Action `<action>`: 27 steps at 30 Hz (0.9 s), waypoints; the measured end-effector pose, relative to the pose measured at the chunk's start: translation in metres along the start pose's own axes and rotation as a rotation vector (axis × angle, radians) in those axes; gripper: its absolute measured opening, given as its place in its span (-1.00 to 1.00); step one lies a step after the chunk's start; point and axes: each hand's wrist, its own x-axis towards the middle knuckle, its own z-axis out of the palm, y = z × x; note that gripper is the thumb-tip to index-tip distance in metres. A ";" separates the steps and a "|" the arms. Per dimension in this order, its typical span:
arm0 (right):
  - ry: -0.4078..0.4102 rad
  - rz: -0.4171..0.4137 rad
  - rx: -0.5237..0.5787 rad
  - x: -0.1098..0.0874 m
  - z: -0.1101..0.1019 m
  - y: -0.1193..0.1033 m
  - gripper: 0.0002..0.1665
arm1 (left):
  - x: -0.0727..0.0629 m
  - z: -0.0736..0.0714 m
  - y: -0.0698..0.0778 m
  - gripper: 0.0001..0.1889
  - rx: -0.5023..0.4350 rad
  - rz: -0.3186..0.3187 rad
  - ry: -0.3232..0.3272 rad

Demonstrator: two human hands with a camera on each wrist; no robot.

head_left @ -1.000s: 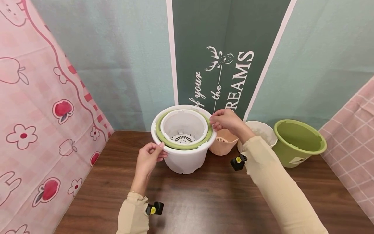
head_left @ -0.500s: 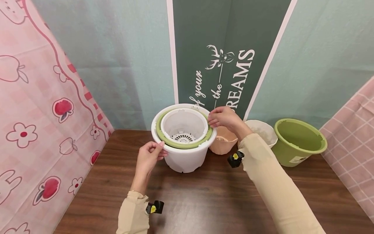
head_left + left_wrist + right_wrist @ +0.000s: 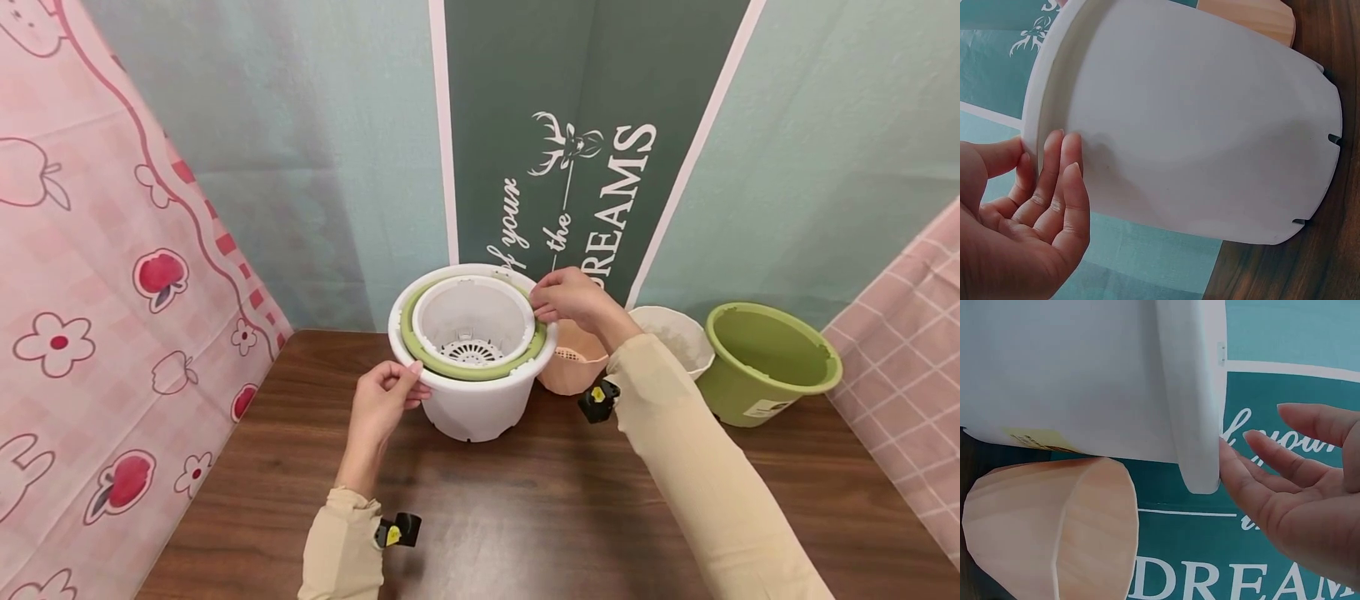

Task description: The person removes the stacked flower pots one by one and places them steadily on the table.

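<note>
A large white pot [image 3: 480, 412] stands upright on the table. Nested inside it are a green pot [image 3: 450, 371] and a smaller white pot [image 3: 453, 312] with a slotted floor. My left hand [image 3: 381, 400] pinches the outer rim at the front left between thumb and index finger; in the left wrist view, its other fingers [image 3: 1072, 200] curl loosely beside the wall. At the right side my right hand [image 3: 573, 300] touches the nested rims from above. The right wrist view shows its foremost fingertips hidden behind the outer rim, the other fingers apart from the pot.
Close to the right of the stack sits a peach pot [image 3: 570, 375]. Beyond it are a white wavy-rimmed pot [image 3: 693, 354] and a green pot with a label [image 3: 738, 400]. Fabric curtains [image 3: 337, 167] hang behind the wooden table [image 3: 480, 517].
My right hand has shifted slightly left and up along the nested rims, its forearm following. My left hand keeps its hold on the outer rim. The pots look unmoved.
</note>
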 end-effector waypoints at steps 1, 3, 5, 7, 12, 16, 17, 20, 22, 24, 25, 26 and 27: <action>-0.004 0.003 -0.001 0.000 0.000 0.000 -0.66 | 0.000 0.000 0.000 -0.79 0.001 0.000 -0.003; -0.012 0.009 -0.003 -0.001 0.000 -0.002 -0.65 | 0.000 0.000 0.000 -0.79 0.000 -0.006 -0.001; -0.022 0.013 -0.008 -0.001 0.000 -0.002 -0.65 | 0.000 0.000 -0.001 -0.80 0.002 -0.012 0.000; -0.026 0.021 -0.020 -0.001 0.000 -0.003 -0.65 | 0.001 0.000 -0.001 -0.79 0.004 -0.014 0.001; -0.043 0.028 -0.053 0.000 0.001 -0.005 -0.66 | 0.001 -0.001 -0.001 -0.79 0.013 -0.019 0.005; -0.046 0.033 -0.051 0.001 0.001 -0.005 -0.66 | 0.001 0.000 -0.001 -0.79 0.017 -0.019 0.004; -0.050 0.033 -0.046 0.001 0.001 -0.005 -0.66 | 0.001 0.000 -0.001 -0.78 0.017 -0.018 0.003; -0.058 0.042 -0.027 0.001 0.001 -0.006 -0.65 | 0.001 0.000 -0.001 -0.79 0.013 -0.017 0.004; -0.065 0.044 -0.020 0.001 0.000 -0.006 -0.64 | 0.001 0.000 -0.001 -0.79 0.009 -0.016 0.005; -0.068 0.049 -0.013 0.001 0.000 -0.006 -0.64 | 0.002 0.000 -0.001 -0.79 0.009 -0.017 0.006; -0.070 0.051 -0.010 0.001 0.000 -0.006 -0.64 | 0.002 0.000 -0.001 -0.79 0.010 -0.018 0.007; -0.069 0.054 -0.007 0.001 0.000 -0.006 -0.64 | 0.002 0.000 -0.001 -0.78 0.011 -0.019 0.009; -0.071 0.054 -0.004 0.001 0.000 -0.006 -0.64 | 0.002 0.000 -0.001 -0.78 0.012 -0.020 0.009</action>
